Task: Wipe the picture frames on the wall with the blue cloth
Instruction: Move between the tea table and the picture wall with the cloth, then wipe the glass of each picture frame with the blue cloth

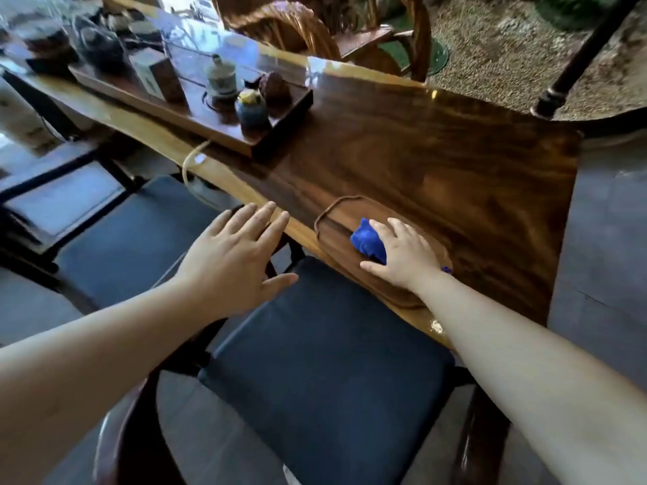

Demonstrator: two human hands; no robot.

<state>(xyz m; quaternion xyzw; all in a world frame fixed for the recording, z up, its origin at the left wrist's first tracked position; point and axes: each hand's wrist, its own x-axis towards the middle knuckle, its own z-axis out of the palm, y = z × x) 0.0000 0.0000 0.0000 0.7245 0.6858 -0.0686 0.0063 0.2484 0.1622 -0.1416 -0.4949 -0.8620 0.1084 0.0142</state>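
While L hand [232,253] hovers, blue cloth [367,241] — under R hand [402,255].

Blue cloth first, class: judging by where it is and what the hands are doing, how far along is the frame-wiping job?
Done: nothing yet; no picture frames or wall are in view. In hand: the right hand is closing over the crumpled blue cloth, which lies on a shallow wooden tray on the table. The left hand hovers open over the table's edge, above the chair. Left: lift the cloth, go to the frames, wipe them.
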